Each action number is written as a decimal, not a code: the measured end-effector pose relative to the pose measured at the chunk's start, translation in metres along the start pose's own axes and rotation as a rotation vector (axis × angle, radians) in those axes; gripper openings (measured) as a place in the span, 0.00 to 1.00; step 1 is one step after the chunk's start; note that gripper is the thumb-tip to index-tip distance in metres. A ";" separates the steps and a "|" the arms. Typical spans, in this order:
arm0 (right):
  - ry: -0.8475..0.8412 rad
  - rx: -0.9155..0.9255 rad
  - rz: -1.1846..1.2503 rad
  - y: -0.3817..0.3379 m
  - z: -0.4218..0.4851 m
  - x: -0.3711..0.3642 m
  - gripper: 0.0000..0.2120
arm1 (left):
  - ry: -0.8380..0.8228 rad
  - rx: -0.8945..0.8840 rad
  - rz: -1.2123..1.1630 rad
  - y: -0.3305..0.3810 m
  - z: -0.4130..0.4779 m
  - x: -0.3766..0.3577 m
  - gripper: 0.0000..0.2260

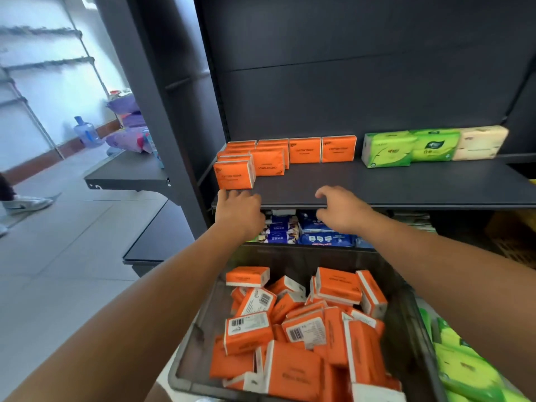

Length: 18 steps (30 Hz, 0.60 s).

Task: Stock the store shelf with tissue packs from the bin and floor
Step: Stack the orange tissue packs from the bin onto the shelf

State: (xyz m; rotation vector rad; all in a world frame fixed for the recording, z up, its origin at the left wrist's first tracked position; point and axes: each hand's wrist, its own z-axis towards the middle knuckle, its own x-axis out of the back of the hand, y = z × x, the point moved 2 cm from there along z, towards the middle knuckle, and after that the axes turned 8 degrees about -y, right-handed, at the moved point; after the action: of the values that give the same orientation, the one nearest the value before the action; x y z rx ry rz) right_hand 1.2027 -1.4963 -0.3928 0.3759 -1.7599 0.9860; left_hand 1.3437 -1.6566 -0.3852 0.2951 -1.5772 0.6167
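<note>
At the near edge of the shelf (pixel 406 184), both hands are hovering empty. The left hand (pixel 239 211) is resting its bent fingers on the shelf lip, just under the front pack (pixel 235 175) of the orange rows. Its grip is slack and is holding nothing. The right hand (pixel 342 211) is hanging to the right of it with fingers loosely curled, its grip also empty.

More orange packs (pixel 290 329) are lying jumbled in the bin (pixel 290 256) near the person, some flat and some on edge. Green packs (pixel 464 372) are lying on the floor at the near right. On the far part of the shelf, shelved green packs (pixel 388 149) and a cream pack (pixel 478 142) are standing in a row.

The packs are looking light and soft: film-wrapped tissue blocks that would be giving a little under the fingers without being harmed. The film is probably making them slightly slippery, so a pinch on one corner is likely to be letting a pack twist or slide. Spanning a pack across its two broad faces, thumb on one and fingers on the other, is looking like the safer hold. Being so light, several could likely be going up together, pressed between both hands. On the shelf, a nudge is likely to be tipping the upright rows.
</note>
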 end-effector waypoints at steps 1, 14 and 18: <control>-0.002 -0.003 -0.002 0.003 -0.005 -0.004 0.24 | -0.023 -0.003 -0.002 0.003 -0.004 -0.006 0.16; -0.085 -0.095 -0.026 0.054 -0.009 -0.067 0.20 | -0.363 0.437 -0.463 0.009 -0.029 -0.153 0.14; -0.139 -0.092 -0.012 0.070 0.000 -0.088 0.19 | -0.404 0.798 -0.979 0.015 -0.014 -0.188 0.25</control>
State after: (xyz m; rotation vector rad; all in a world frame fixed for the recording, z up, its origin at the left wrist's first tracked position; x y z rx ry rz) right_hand 1.1931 -1.4707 -0.5017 0.4045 -1.9187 0.8846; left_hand 1.3686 -1.6696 -0.5718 1.7509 -1.2566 0.3712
